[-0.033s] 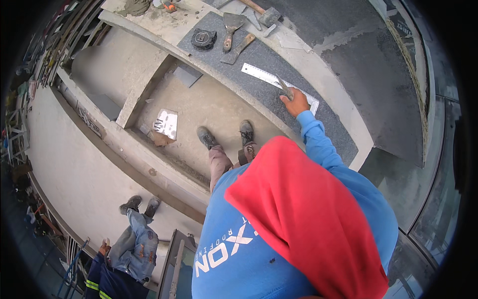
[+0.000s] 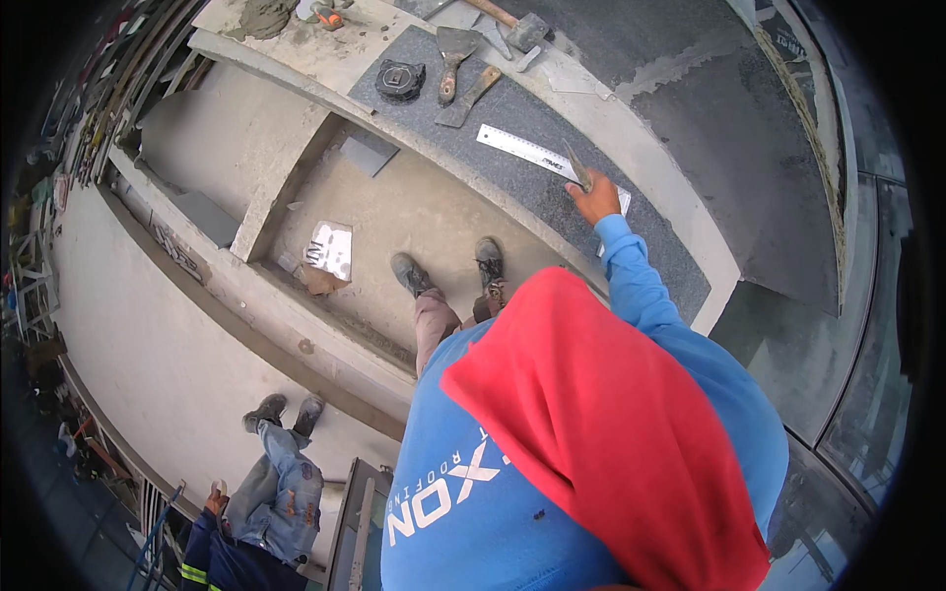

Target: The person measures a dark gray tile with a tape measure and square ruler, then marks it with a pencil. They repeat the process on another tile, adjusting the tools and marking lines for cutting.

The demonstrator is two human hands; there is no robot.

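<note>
My right hand [image 2: 596,202] reaches out in a blue sleeve onto a dark grey stone slab [image 2: 532,197] that lies on a pale ledge. The hand is shut on a small pointed metal tool [image 2: 578,169] whose tip touches the slab beside a steel ruler [image 2: 522,151]. My left hand is hidden under my blue shirt and red hood [image 2: 601,433]. My two shoes [image 2: 448,268] stand on the concrete floor below the ledge.
A black tape measure [image 2: 399,81], two putty knives [image 2: 461,74] and a hammer [image 2: 517,25] lie at the slab's far end. A crumpled shiny sheet [image 2: 330,251] lies on the floor. Another person in jeans [image 2: 281,483] stands at lower left, beyond a low concrete wall [image 2: 296,325].
</note>
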